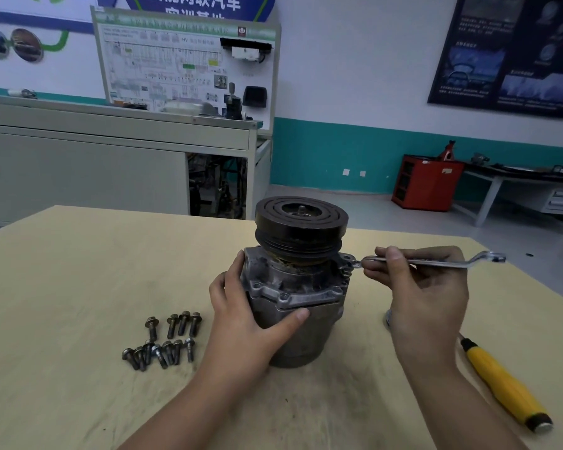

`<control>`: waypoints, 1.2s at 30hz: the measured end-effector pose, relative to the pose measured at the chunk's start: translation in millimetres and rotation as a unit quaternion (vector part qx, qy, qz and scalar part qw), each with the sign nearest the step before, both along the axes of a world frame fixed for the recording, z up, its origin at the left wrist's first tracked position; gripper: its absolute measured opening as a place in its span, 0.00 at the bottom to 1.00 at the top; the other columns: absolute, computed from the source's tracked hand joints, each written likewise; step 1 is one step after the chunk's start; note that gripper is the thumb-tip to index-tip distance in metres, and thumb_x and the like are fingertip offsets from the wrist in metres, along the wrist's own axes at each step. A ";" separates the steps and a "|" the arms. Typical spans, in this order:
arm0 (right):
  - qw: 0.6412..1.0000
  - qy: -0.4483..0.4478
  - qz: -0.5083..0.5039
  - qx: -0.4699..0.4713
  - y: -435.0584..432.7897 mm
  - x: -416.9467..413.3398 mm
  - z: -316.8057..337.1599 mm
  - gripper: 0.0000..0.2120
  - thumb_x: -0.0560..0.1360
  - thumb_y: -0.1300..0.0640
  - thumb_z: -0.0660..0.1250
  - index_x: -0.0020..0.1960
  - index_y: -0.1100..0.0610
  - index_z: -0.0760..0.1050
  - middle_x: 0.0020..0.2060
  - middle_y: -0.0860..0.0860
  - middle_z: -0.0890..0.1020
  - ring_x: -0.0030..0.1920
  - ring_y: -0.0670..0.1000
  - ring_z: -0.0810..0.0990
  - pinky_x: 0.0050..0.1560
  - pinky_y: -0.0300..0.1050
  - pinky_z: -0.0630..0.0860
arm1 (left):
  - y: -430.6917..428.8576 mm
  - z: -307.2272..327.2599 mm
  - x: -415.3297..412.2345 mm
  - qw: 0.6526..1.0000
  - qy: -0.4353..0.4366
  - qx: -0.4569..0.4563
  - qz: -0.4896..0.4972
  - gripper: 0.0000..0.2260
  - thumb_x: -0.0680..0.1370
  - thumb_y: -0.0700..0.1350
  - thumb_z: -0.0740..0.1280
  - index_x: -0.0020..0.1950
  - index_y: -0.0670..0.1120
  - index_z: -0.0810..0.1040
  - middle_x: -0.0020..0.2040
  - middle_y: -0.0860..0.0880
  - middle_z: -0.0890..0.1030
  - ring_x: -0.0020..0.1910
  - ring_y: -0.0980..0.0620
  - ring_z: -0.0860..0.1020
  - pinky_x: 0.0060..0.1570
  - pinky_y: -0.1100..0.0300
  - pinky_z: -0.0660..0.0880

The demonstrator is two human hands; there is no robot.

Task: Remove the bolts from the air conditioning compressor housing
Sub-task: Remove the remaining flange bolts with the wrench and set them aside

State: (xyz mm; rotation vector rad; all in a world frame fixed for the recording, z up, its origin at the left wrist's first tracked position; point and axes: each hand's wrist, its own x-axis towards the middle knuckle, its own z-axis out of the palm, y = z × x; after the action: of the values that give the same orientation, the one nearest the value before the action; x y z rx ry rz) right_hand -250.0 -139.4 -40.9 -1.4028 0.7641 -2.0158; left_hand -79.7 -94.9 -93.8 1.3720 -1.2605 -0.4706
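Observation:
The grey air conditioning compressor stands upright on the wooden table, its black pulley on top. My left hand grips the housing from the left, thumb across the front. My right hand holds a silver ring wrench level, its ring end set on a bolt at the housing's right flange. Several removed bolts lie in two rows on the table to the left of the compressor.
A yellow-handled tool lies on the table at the right, partly behind my right forearm. Beyond the table stand a grey cabinet bench, a red tool cart and a grey workbench.

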 end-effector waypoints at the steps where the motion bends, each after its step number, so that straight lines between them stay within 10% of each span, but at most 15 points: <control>1: 1.000 0.017 -0.006 -0.012 1.2 2.0 -2.7 0.11 0.75 0.66 0.66 0.42 0.51 0.70 0.38 0.53 0.84 0.37 0.53 0.85 0.39 0.43 0.81 | 0.2 0.6 0.0 1.000 -0.001 0.001 0.000 0.53 0.54 0.71 0.66 0.75 0.61 0.48 0.63 0.65 0.55 0.57 0.73 0.61 0.61 0.68 0.59; 6: 0.995 0.079 -0.044 -0.029 2.7 11.6 -17.8 0.10 0.75 0.66 0.66 0.41 0.54 0.70 0.39 0.47 0.83 0.39 0.48 0.85 0.42 0.41 0.81 | -0.1 1.6 -0.2 1.000 -0.010 0.001 0.007 0.53 0.54 0.71 0.65 0.75 0.60 0.48 0.62 0.64 0.55 0.51 0.88 0.53 0.61 0.67 0.59; 16: 0.998 0.055 -0.035 -0.006 8.9 15.0 -23.7 0.11 0.76 0.67 0.64 0.44 0.52 0.67 0.36 0.49 0.82 0.33 0.47 0.83 0.35 0.35 0.78 | 0.6 1.1 0.4 1.000 -0.003 0.002 0.006 0.54 0.54 0.71 0.66 0.76 0.60 0.48 0.63 0.63 0.55 0.56 0.73 0.59 0.62 0.67 0.58; 27: 0.987 -0.036 0.073 0.136 -22.4 -2.2 -6.1 0.25 0.80 0.65 0.58 0.73 0.57 0.53 0.37 0.56 0.83 0.25 0.49 0.78 0.26 0.39 0.74 | 0.4 0.7 0.9 1.000 -0.007 0.006 0.005 0.53 0.55 0.71 0.66 0.75 0.61 0.47 0.62 0.65 0.55 0.55 0.72 0.61 0.61 0.65 0.60; 36: 0.967 -0.009 0.127 0.223 -48.5 8.3 5.2 0.06 0.81 0.63 0.56 0.48 0.56 0.69 0.28 0.49 0.80 0.21 0.43 0.66 0.21 0.34 0.62 | 0.5 1.4 0.4 1.000 -0.010 -0.007 0.005 0.52 0.56 0.70 0.67 0.75 0.60 0.48 0.62 0.64 0.56 0.54 0.84 0.58 0.61 0.68 0.59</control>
State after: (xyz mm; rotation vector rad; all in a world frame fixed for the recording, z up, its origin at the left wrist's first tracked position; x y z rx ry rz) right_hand -241.8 -187.9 -35.7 -1.1493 0.9109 -1.5396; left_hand -79.4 -94.5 -92.3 1.3734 -1.2694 -0.4411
